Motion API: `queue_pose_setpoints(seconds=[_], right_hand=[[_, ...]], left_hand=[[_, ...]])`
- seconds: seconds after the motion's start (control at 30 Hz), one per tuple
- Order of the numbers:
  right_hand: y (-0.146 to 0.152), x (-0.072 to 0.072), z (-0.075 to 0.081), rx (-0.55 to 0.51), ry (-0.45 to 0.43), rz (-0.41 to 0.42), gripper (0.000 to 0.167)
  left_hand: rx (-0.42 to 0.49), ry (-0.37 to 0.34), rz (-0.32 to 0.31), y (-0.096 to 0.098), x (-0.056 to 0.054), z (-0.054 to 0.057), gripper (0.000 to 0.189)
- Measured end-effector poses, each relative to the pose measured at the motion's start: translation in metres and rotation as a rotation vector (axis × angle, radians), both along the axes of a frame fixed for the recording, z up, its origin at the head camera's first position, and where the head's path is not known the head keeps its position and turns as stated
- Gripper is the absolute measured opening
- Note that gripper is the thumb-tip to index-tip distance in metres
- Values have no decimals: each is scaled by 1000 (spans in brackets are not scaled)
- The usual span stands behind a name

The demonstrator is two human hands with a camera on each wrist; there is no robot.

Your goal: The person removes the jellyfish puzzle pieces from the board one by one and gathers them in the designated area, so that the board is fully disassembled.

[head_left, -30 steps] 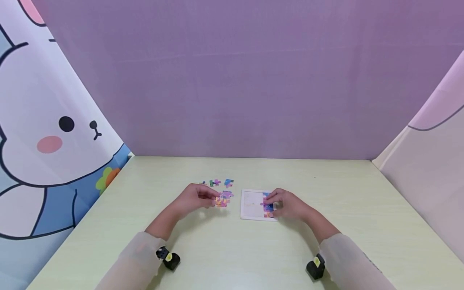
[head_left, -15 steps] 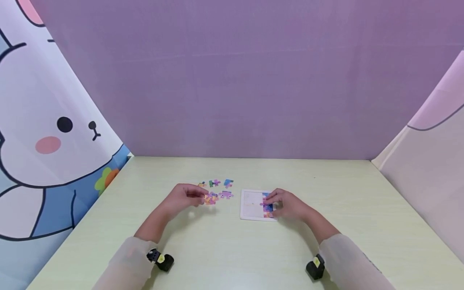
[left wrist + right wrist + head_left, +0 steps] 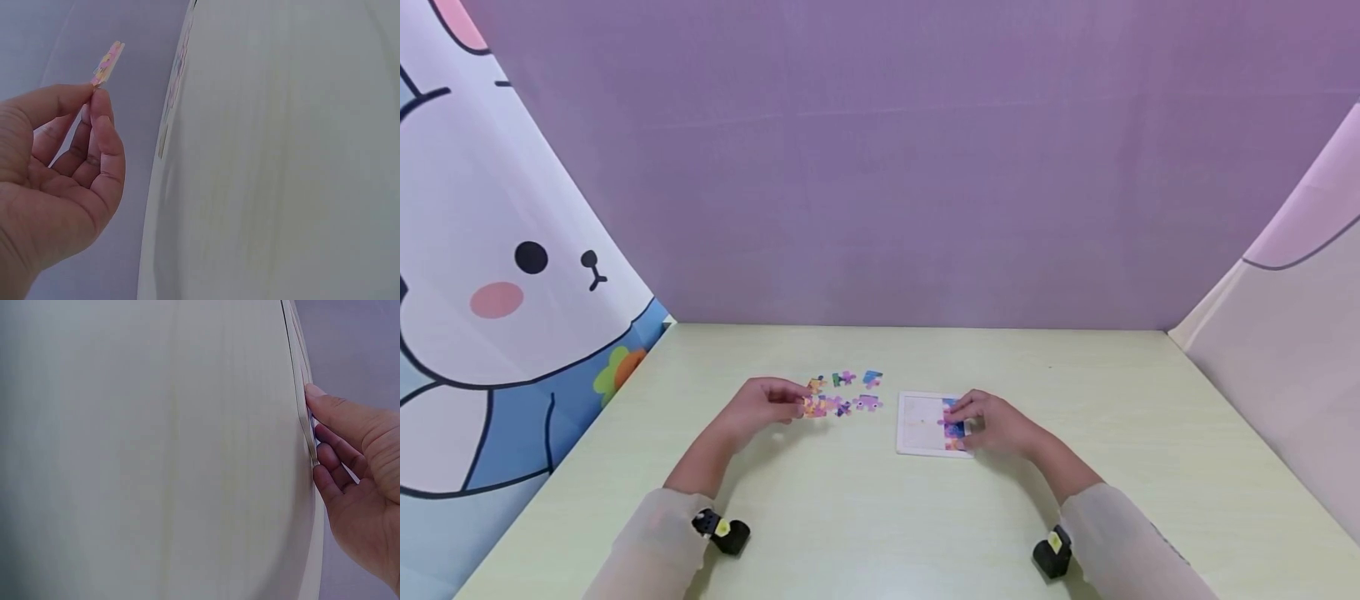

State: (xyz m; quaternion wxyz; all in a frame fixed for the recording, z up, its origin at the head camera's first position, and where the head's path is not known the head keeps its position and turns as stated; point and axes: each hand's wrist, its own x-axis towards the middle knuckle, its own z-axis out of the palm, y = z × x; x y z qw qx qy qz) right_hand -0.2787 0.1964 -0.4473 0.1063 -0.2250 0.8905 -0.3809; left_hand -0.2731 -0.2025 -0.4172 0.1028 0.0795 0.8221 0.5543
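My left hand (image 3: 762, 408) pinches a pink and yellow jigsaw puzzle piece (image 3: 814, 407) between thumb and fingertips. In the left wrist view, the puzzle piece (image 3: 107, 64) stands nearly edge-on above the fingertips. Several loose pieces lie just beyond this hand, among them a purple one with eyes (image 3: 868, 403) and a blue one (image 3: 872, 379). To their right lies a white puzzle tray (image 3: 921, 423), with a strip of joined pieces (image 3: 953, 444) along its right side. My right hand (image 3: 997, 425) holds the tray at that side, its fingers covering part of the strip.
The pale wood-grain table (image 3: 887, 517) ends at a purple back panel (image 3: 910, 167). A cartoon-printed sheet (image 3: 535, 350) borders it on the left, and a pale pink and white sheet (image 3: 1285, 375) on the right.
My left hand has moved left with the puzzle piece, uncovering more loose pieces behind it. The right hand and the tray have stayed in place.
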Motion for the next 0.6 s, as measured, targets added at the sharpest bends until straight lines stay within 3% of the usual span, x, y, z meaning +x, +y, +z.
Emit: queue_pose_setpoints(seconds=[0.23, 0.6], right_hand=[[-1, 1, 2, -1, -7, -4, 38], [-1, 2, 2, -14, -21, -15, 39]], left_hand=[[-48, -29, 20, -8, -6, -2, 23], [-206, -22, 43, -13, -23, -7, 22]])
